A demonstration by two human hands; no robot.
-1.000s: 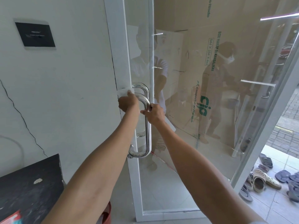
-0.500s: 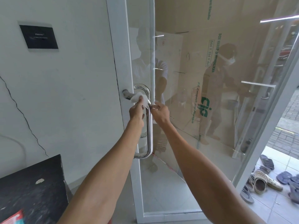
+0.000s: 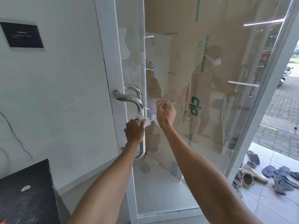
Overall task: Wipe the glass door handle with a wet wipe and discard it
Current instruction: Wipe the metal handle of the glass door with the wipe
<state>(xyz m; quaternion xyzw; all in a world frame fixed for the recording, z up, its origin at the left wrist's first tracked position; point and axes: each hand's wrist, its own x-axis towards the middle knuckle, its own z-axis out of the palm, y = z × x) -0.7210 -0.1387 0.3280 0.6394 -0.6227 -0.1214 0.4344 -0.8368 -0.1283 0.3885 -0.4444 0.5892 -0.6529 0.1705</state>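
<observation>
A curved chrome door handle [image 3: 136,101] is fixed to the white frame of the glass door [image 3: 186,143]. My left hand [image 3: 134,130] is wrapped around the handle's vertical bar about halfway down, pressing a white wet wipe [image 3: 143,118] against the metal. The wipe sticks out above my fingers. My right hand [image 3: 165,112] is a little to the right, off the handle, with its fingers loosely curled near the door's edge; whether it pinches anything I cannot tell.
A white cracked wall [image 3: 64,94] with a dark plaque [image 3: 22,35] is on the left. A black surface [image 3: 27,194] sits at the lower left. Several sandals [image 3: 262,173] lie on the tiled floor at the right. People are reflected in the glass.
My left hand has slid the wipe from the handle's top bend down to the middle of the vertical bar. My right hand has let go of the handle and moved right.
</observation>
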